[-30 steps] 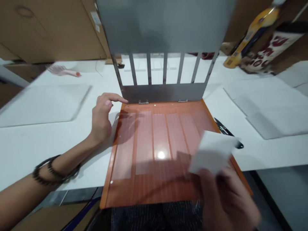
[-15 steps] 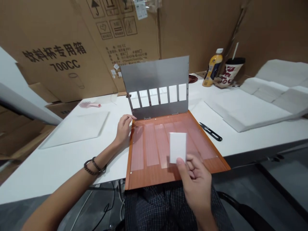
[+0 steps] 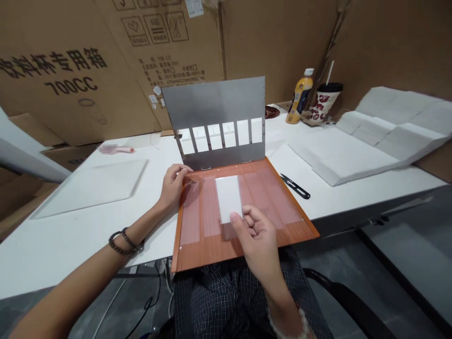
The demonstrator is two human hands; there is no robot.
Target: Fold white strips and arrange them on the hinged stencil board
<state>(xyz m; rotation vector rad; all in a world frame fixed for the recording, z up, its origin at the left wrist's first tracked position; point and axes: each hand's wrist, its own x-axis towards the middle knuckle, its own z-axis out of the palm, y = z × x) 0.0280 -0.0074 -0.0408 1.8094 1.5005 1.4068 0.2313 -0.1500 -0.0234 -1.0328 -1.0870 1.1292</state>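
Hard to read the orange board (image 3: pixel 197 249): pale see-through strips lie in its lanes, so faint their edges barely show. The near edge of the board hangs off the white table (image 3: pixel 52 245) over a checked lap. The right hand (image 3: pixel 259 235) covers the lower end of the white strip (image 3: pixel 229 197), so its bottom edge is hidden. The left forearm runs out of the lower left of the frame, with a dark bracelet (image 3: pixel 123 240) at the wrist.

Now the hands. The right hand is pinching the white strip between thumb and forefinger, other fingers curled in. The strip sits at mid-frame, over the board's middle lanes; whether it lies flat on them, I can't tell. The left hand (image 3: pixel 173 186) is loosely bent, its fingertips resting on the board's upper left corner and closed on nothing.

Behind them the grey metal plate (image 3: pixel 215 101) stands upright from the board's far edge, its row of slots showing. Black snips (image 3: pixel 295 186) lie just right of the board.
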